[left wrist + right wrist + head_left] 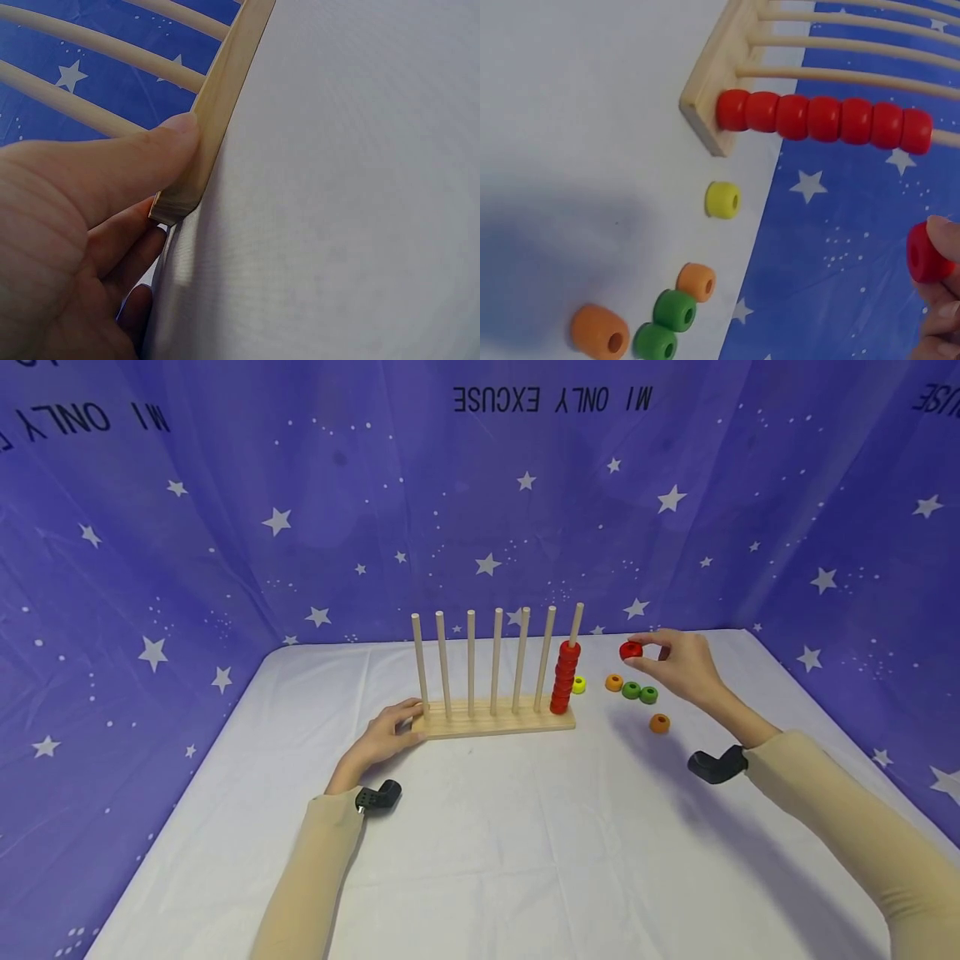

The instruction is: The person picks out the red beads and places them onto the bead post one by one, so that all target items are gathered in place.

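Observation:
A wooden peg rack [487, 722] with several upright rods stands on the white cloth. Its rightmost rod carries a stack of red beads [564, 678], with the rod's top bare above them. My left hand [386, 732] grips the left end of the base; in the left wrist view the thumb [169, 146] lies on the base's long edge and the fingers are behind its end. Up in the air to the right of the rack, my right hand [678, 667] pinches a red bead [924, 253] between thumb and fingertips. The bead's hole shows in the right wrist view.
Right of the rack lie a yellow bead [579, 685], an orange bead [614, 682], two green beads [640, 692] and, closer to me, another orange bead [660, 723]. A blue star-patterned curtain [480, 510] rises behind the table's far edge.

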Demonstrator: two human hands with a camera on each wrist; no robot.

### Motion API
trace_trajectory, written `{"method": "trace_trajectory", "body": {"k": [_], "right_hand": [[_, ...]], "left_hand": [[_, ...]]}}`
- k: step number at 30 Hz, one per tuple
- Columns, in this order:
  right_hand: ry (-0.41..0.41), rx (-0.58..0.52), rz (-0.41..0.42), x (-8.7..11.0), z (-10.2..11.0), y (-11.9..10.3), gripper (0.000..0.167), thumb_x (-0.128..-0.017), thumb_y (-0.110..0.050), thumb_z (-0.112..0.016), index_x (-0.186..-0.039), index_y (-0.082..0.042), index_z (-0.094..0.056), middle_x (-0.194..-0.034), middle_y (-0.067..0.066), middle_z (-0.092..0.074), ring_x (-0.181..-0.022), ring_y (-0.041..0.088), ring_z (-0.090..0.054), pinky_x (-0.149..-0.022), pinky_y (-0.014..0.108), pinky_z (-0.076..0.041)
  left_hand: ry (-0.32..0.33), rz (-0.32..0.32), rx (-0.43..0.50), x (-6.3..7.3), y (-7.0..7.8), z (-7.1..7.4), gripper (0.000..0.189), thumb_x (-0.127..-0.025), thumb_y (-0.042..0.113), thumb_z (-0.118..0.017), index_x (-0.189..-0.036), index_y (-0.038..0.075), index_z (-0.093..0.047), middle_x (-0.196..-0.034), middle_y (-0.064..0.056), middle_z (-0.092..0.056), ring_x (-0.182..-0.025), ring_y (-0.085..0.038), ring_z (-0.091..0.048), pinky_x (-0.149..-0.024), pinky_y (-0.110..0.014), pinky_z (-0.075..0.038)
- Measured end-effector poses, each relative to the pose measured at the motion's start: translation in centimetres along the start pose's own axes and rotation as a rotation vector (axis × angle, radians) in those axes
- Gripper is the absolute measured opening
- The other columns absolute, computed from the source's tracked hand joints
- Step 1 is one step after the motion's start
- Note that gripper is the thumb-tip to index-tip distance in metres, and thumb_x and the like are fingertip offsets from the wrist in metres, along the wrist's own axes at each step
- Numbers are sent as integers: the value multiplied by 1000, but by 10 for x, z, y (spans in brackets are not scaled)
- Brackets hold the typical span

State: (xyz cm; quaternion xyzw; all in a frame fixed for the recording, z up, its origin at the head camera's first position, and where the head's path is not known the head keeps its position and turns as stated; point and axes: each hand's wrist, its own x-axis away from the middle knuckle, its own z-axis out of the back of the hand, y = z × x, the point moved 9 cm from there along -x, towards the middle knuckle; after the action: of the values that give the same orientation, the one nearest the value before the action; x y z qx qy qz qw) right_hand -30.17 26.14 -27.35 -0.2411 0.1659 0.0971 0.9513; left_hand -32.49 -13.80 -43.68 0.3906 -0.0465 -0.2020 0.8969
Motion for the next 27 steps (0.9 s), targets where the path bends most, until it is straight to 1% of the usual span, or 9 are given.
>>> {"method": "trace_trajectory", "body": {"k": [6, 8, 14, 18, 21, 27], "right_hand": [[64, -31, 26, -5, 5, -13, 35, -81, -20, -73, -112, -5, -68, -99, 18, -68, -55, 16, -43, -44, 23, -30], [83, -40, 35, -7, 6, -17, 34, -81, -20, -73, -111, -6, -69, -99, 17, -68, -54, 15, -42, -44, 23, -29], [126, -71, 43, -12, 11, -29, 34, -80, -18, -73, -112, -8, -69, -92, 14, -65, -56, 17, -41, -47, 22, -29], [147, -98, 45, -14, 14, -35, 35, -81, -20, -74, -114, -10, -68, -96, 14, -66, -56, 17, -41, -47, 21, -30], [164, -133, 54, -16, 18, -38, 35, -81, -22, -73, -114, -11, -68, -102, 13, -68, -54, 14, -40, -47, 20, -31], [193, -202, 60, -21, 25, -46, 35, -82, -24, -72, -114, -11, -69, -102, 13, -68, -50, 8, -37, -46, 19, -30]], "left_hand": [[-2, 5, -1, 0, 0, 0, 57, -87, 17, -64, -137, -1, -44, -151, -17, -34, -138, -42, -27, -111, -65, -15], [-2, 7, -7, 0, -1, 0, 57, -87, 18, -64, -137, -1, -44, -151, -17, -33, -139, -42, -27, -111, -65, -15], [2, -2, -27, -1, 0, 0, 57, -87, 18, -64, -137, -1, -44, -151, -17, -34, -138, -42, -28, -110, -66, -16], [0, 0, -23, -1, 0, -1, 57, -87, 17, -64, -137, -2, -43, -151, -18, -33, -138, -42, -28, -110, -66, -15], [-2, 2, -23, -1, 0, -1, 57, -87, 17, -64, -137, -2, -43, -151, -18, -33, -138, -42, -28, -111, -65, -16], [0, 3, -9, -1, 2, 1, 57, -87, 16, -64, -137, -2, -43, -151, -18, -33, -138, -42, -27, -112, -62, -18]]}}
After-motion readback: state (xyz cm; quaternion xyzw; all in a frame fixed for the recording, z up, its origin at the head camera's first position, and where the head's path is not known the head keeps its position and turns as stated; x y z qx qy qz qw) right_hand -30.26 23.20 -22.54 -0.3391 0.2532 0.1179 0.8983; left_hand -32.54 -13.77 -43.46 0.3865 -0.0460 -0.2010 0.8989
